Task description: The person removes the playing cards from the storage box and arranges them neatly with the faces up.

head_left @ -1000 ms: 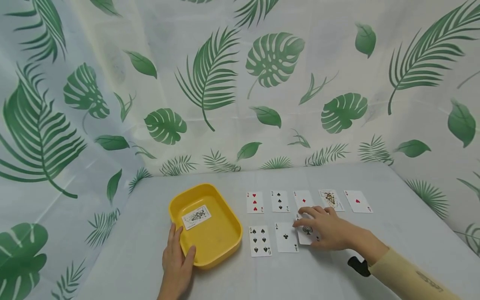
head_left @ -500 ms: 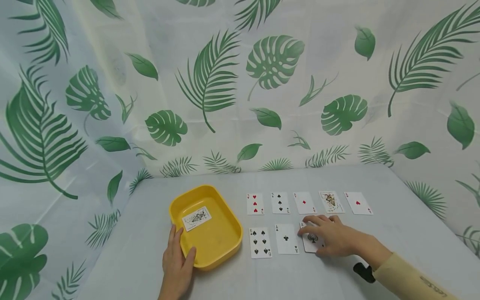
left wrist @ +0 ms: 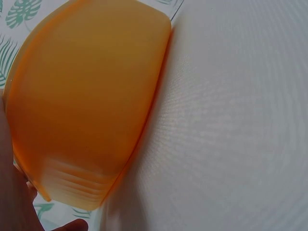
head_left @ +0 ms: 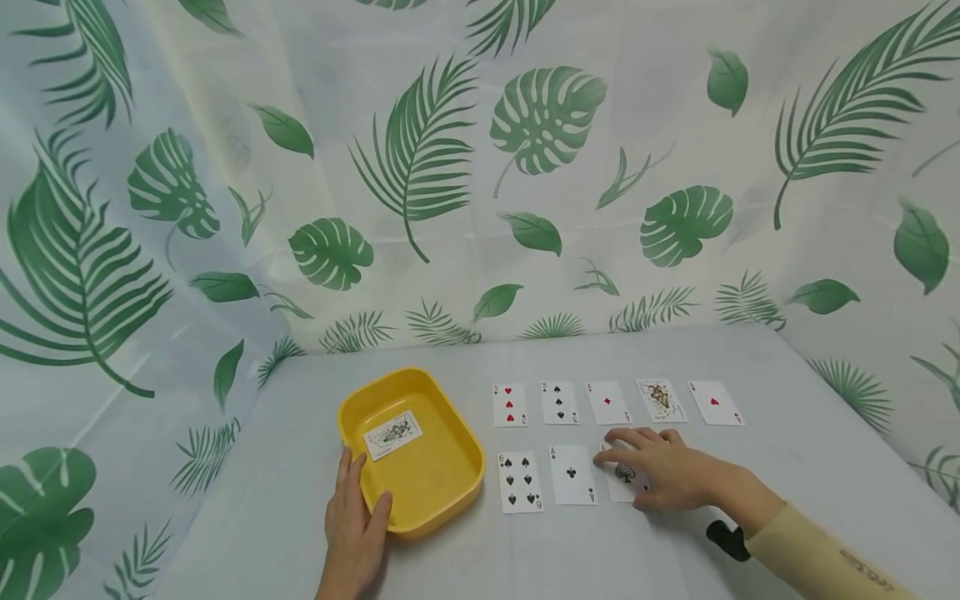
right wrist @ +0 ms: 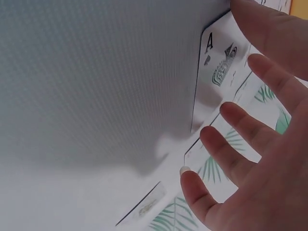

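Observation:
My left hand grips the near left corner of a yellow tray, thumb over the rim; the left wrist view shows the tray's outer wall close up. A face-up picture card lies in the tray. My right hand lies flat with spread fingers on the ace of spades, also seen in the right wrist view. That card ends the near row, beside the ace of clubs and six of spades.
A far row of cards lies on the grey table: three of hearts, three of spades, ace of diamonds, a picture card, ace of hearts. A leaf-print curtain closes in the back and sides.
My right hand slid the ace of spades nearer and a little right, off the far row and into line with the near row. The left hand and tray stayed put.

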A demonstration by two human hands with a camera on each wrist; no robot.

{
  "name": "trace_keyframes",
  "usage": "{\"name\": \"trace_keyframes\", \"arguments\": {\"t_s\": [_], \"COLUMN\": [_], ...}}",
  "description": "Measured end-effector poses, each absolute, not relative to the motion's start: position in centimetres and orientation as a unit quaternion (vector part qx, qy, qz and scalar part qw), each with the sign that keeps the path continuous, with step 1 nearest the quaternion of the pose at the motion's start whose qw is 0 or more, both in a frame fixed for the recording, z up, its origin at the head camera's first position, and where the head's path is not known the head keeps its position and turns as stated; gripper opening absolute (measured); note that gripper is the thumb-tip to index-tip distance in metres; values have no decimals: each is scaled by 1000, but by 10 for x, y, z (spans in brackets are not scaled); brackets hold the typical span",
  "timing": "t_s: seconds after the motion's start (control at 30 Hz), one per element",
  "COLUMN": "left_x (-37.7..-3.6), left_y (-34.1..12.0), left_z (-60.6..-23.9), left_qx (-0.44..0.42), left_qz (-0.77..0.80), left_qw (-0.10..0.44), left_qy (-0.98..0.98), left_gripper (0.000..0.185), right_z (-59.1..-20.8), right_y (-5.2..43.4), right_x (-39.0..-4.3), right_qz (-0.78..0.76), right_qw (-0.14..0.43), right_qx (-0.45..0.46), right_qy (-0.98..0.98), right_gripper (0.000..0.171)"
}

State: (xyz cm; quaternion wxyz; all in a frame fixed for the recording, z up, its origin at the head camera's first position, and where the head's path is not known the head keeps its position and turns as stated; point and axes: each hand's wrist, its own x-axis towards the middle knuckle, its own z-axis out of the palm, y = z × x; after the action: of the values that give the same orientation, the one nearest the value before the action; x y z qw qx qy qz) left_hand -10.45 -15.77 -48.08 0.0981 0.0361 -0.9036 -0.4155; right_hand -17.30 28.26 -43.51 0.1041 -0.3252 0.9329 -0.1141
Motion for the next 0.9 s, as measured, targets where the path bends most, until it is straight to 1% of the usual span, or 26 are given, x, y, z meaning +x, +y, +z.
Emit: {"name": "trace_keyframes", "arguments": {"t_s": [0.2, 0.4, 0.57, 0.9], "left_x": [-104, -105, -105, -105], "left_y": [-159, -158, -158, -159], "left_z": [-482, -482, -480, -480], "left_qx": [30, 34, 36, 32], "left_qz": [-415, -415, -416, -415], "left_qw": [107, 99, 94, 94], "left_qy": [-903, -904, -904, -904], "left_gripper": [63, 63, 64, 64], "right_z": [-431, -422, -415, -404], "right_y": [283, 279, 272, 253], "right_x": [-178, -184, -191, -205], "right_qz": [-118, -123, -123, -102], "right_qw": [85, 53, 25, -58], "right_qx": [-321, -326, -335, -338], "right_qy": [936, 936, 934, 934], "right_gripper": [60, 56, 57, 57]}}
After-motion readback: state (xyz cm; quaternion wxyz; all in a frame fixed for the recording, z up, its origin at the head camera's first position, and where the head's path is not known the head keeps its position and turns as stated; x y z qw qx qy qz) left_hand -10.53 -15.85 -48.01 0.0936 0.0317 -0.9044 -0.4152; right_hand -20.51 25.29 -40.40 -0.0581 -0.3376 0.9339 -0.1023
